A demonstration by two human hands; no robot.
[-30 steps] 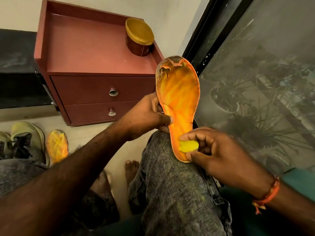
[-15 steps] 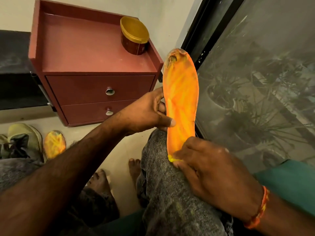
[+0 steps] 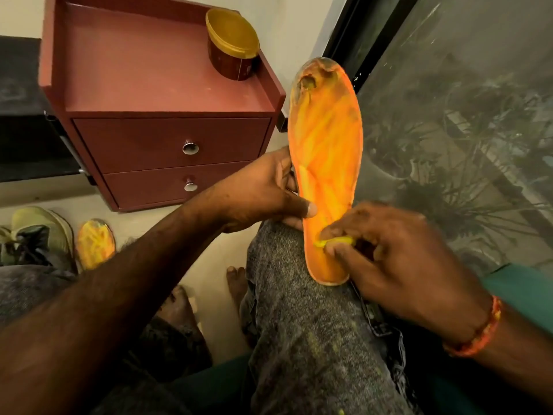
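Looking down in the head view: held a worn orange insole (image 3: 326,151) upright, heel end propped on the right knee (image 3: 299,310) in grey jeans, frayed toe end up. Clasped its left edge about midway in the left grip (image 3: 263,190), thumb (image 3: 308,209) laid across the orange face. Pinched a small yellow pad (image 3: 335,241) in the right grip (image 3: 389,247), fingers curled narrow around it, and pressed it against the insole's lower part, above the heel. Wore an orange thread band (image 3: 478,333) on the right wrist. Had a second orange insole (image 3: 95,244) flat on the floor at far left, just beside a pale green shoe (image 3: 39,232). Had a brown tub (image 3: 233,52) with a yellow top standing on the top surface of the red-brown bedside cabinet (image 3: 149,70), near its back right corner, well apart from both grips. Sat just beside a dark window pane (image 3: 463,115) on the right.
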